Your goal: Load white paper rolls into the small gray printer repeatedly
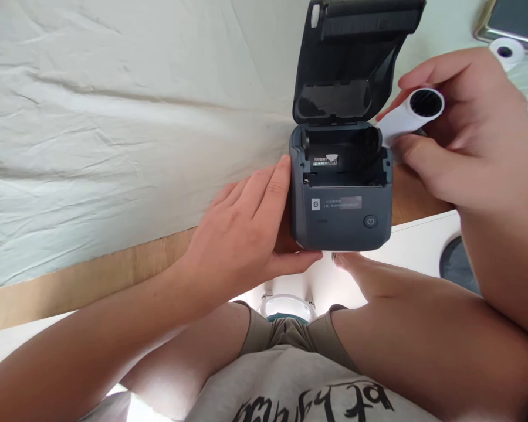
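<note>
A small dark grey printer (341, 217) stands at the table's near edge with its lid (352, 64) swung up and its paper bay bare. My left hand (246, 231) is wrapped round the printer's left side and front corner, holding it. My right hand (462, 135) pinches a white paper roll (411, 114) just to the right of the open bay, the roll's hollow end facing me.
A wrinkled white cloth (114, 135) covers the table, with a wooden edge (92, 278) showing along the front. Another white paper roll (506, 53) and a dark framed object (517, 23) lie at the far right. My knees are below the table edge.
</note>
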A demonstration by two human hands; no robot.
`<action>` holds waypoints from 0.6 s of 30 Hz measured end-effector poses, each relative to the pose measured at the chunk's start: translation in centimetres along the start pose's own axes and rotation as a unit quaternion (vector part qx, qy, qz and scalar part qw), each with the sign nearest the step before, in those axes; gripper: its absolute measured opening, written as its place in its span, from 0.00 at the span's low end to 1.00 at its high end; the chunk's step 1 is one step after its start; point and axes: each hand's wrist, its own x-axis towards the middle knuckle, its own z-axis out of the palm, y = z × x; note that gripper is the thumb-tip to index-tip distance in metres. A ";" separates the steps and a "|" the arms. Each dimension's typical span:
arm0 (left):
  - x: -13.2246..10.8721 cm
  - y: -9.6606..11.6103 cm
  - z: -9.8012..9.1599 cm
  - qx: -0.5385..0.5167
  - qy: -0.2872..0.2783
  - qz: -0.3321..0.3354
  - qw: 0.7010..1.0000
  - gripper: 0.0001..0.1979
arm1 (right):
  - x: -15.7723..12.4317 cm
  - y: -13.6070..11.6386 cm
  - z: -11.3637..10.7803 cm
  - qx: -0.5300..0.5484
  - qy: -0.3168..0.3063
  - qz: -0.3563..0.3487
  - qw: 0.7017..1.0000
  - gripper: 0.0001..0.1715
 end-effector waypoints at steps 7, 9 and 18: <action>0.1 0.1 0.0 0.013 -0.006 0.001 1.000 0.57 | 0.0 -0.4 0.1 -0.029 -0.010 -0.011 0.999 0.37; 0.1 0.0 0.0 0.015 -0.006 0.000 1.000 0.57 | 0.0 -0.6 0.3 -0.024 -0.017 0.016 0.999 0.38; 0.1 0.1 -0.2 -0.004 -0.017 -0.021 1.000 0.56 | 0.2 -0.6 0.4 -0.036 0.022 0.004 0.999 0.37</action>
